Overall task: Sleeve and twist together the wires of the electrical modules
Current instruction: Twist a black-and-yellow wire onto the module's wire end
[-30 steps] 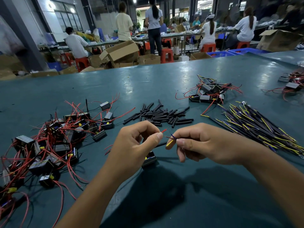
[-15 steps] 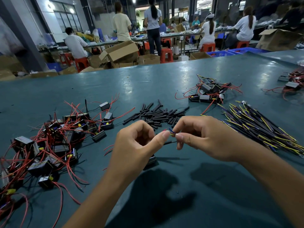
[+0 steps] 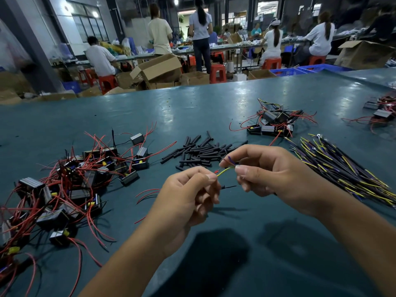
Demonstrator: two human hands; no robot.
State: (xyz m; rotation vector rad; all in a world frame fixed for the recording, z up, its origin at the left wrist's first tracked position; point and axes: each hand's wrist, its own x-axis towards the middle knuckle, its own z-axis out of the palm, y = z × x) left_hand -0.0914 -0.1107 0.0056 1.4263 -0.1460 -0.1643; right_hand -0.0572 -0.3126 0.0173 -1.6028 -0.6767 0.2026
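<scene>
The table [image 3: 192, 108], a wide teal bench, carries everything. Toward its left edge lies the biggest heap, the modules [image 3: 70, 189]: small black blocks tangled in thin red leads. Toward the right edge lies a fan of cut wires [image 3: 342, 174], dark with yellow and purple showing. Mid-table sits a pile of sleeves [image 3: 201, 151], short black tubes, and beyond it, toward the far right, a smaller cluster of done modules [image 3: 272, 123], by the look of them.

Near the front edge, above the table, both hands meet. The left hand [image 3: 188, 202] is curled, thumb and forefinger pinching a red lead tip [image 3: 216, 171]; whether the lower fingers also hold a module I cannot tell, as it is hidden. The right hand [image 3: 272, 174] pinches a yellow wire [image 3: 224, 171] between thumb and forefinger, with a purple strand [image 3: 230, 160] looping just above. A thin black lead [image 3: 230, 186] runs between the hands lower down. The red and yellow tips touch or nearly so.

As a judgement: these wires are light, limp and springy, so they will wander unless held close to the bare ends. The stripped strands look fine and likely fray or snap if over-twisted. Best hold is on the insulation just behind each tip. The sleeves seem smooth and may slide off unless kept level.
</scene>
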